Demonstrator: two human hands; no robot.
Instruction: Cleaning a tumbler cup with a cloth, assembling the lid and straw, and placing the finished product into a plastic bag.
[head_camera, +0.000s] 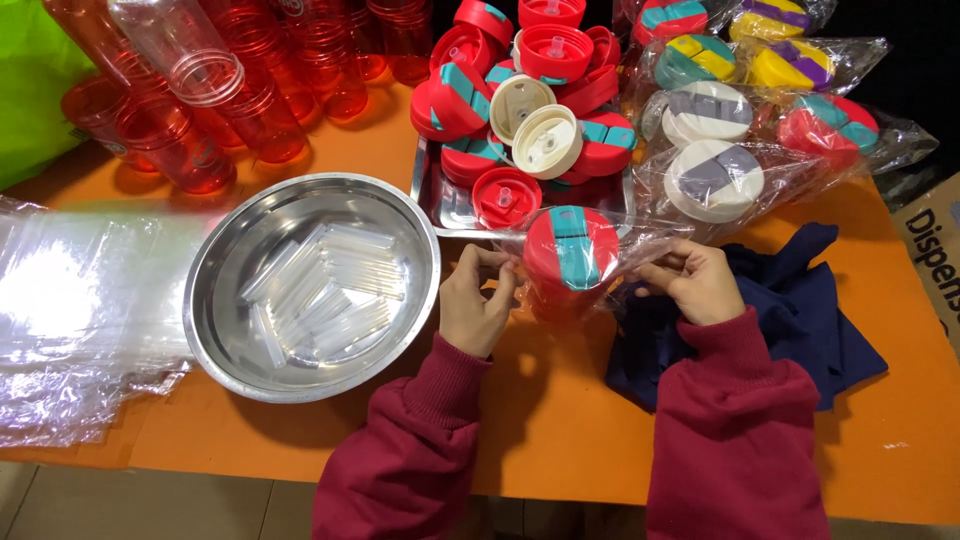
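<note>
A red bottle lid with a teal strap (571, 255) sits inside a clear plastic bag (600, 262), held just above the orange tabletop (560, 420) a little right of the frame's centre. The lid stands on edge, its round face toward the camera and the teal strap running top to bottom; the bag's loose film spreads sideways to either side of it. The left hand (476, 310) pinches the bag's left edge with its fingers (497, 262) closed narrowly on the film, and the right hand (696, 283) does the same on the right edge, so the lid lies between the two hands, about equally near each. Directly behind the lid, toward the top of the frame, a steel tray (447, 205) carries a heap of red and white lids, close enough to crowd any move away from the body. To the left, a round steel bowl (215, 300) holding clear plastic tubes sits just beside the left wrist, with a stack of flat clear bags (70, 310) farther left. A dark blue cloth (800, 310) lies under the right forearm, and already bagged lids (715, 180) fill the upper right. Open tabletop remains below the hands, toward the body.
</note>
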